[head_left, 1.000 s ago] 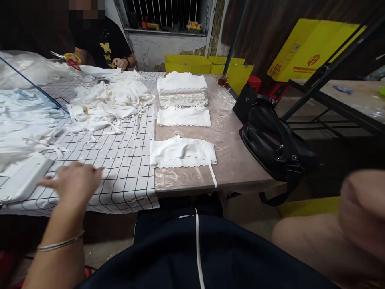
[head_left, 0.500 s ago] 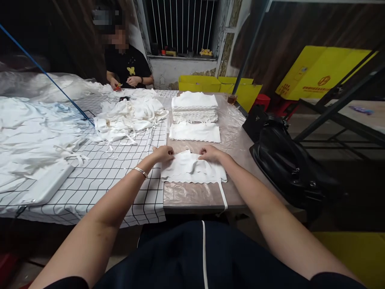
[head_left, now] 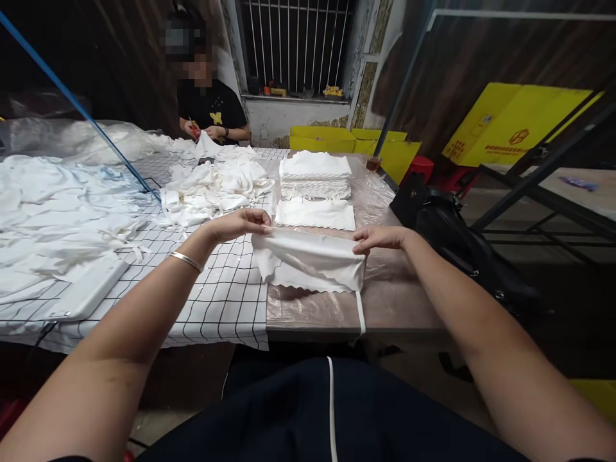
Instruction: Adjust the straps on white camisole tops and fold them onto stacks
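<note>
Between my two hands a white garment piece (head_left: 310,260) with a scalloped lower edge is stretched out, its upper edge raised. My left hand (head_left: 248,222) pinches the upper left corner. At the upper right corner, my right hand (head_left: 375,239) grips the cloth between thumb and fingers. A thin white strap (head_left: 360,314) hangs from the garment's lower right over the table's front edge. Just beyond lies a folded white piece (head_left: 315,214), and behind it a neat stack of folded white garments (head_left: 315,173).
Loose white garments (head_left: 216,183) and a larger heap (head_left: 62,205) cover the checked cloth (head_left: 226,289) at left. A black bag (head_left: 447,231) sits at the table's right side. Across the table a person (head_left: 214,112) holds red-handled scissors. A blue pole (head_left: 81,109) slants at left.
My hands have moved apart and lifted the garment's upper edge, pulling the bunched cloth out flat. The person opposite has raised a piece of white cloth.
</note>
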The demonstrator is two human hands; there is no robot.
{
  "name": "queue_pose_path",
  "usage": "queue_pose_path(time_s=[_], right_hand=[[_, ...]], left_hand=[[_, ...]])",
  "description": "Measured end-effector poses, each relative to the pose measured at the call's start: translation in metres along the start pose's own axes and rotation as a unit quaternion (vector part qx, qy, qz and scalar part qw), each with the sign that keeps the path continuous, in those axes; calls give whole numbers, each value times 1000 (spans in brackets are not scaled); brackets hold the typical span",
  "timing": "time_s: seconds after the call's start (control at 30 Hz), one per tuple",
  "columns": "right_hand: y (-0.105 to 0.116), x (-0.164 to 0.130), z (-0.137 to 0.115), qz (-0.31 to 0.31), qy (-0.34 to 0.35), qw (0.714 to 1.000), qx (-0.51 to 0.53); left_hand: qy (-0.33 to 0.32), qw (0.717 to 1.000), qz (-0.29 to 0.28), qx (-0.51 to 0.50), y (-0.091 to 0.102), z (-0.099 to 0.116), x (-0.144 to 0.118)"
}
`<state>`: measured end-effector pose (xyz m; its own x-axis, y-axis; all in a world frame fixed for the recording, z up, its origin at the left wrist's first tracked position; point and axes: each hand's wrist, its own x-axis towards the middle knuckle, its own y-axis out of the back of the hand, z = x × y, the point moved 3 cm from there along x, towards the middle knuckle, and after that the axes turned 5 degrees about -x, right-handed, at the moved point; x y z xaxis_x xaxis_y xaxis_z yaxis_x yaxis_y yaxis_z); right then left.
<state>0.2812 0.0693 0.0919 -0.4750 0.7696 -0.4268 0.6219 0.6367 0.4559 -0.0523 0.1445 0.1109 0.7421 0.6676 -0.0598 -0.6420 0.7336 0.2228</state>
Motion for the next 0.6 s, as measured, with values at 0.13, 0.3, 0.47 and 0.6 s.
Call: queue_pose_path(time_s=[0.13,0.3,0.47,0.6], right_hand=[[27,-34,-11,76,-17,990,-120],[49,-59,-36,196,0,943,-270],[58,-73,-49,344,77,843,-407],[60,-83,-43,366,53,830,-418]], left_hand=[[52,980,-21,193,7,16,-11],[58,903,30,424,-1,40,-12],[-36,849,136,509,-14,57,-15],[-37,852,157,498,-14,63,-20]])
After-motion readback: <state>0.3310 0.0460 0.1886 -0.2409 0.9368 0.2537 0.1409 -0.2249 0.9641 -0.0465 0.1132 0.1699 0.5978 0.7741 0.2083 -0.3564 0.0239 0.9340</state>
